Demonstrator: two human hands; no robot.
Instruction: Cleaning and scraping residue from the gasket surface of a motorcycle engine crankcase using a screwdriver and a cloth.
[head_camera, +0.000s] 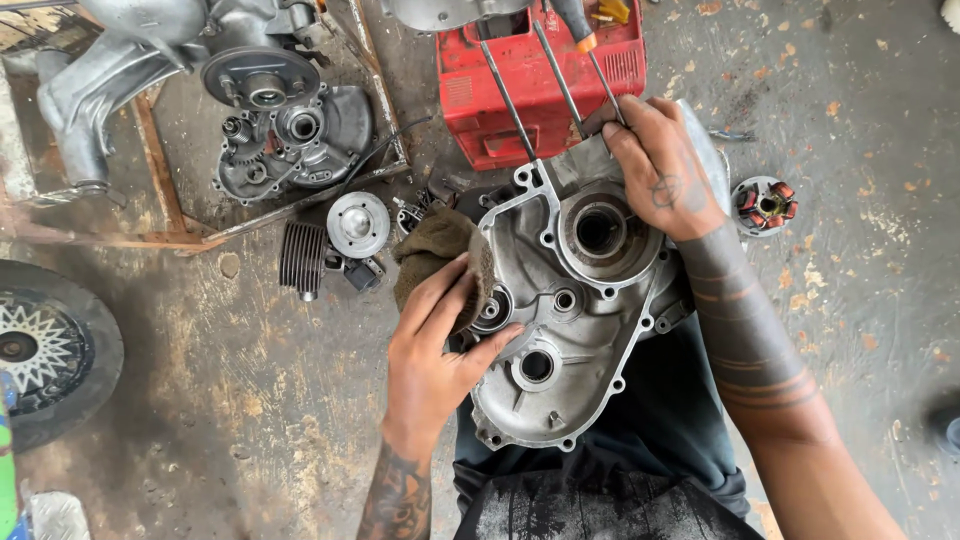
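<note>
Left hand (435, 345) pressing a brown rag (440, 255) against the left edge of a grey engine case (575, 320), fingers spread flat over the cloth. Right hand (660, 170) gripping the case's top rim beside the studs (545, 85); thumb hidden, probably hooked behind. Case resting on the lap. Red toolbox (540, 95) beyond, cylinder (303, 258) and stator (765, 203) on the floor.
</note>
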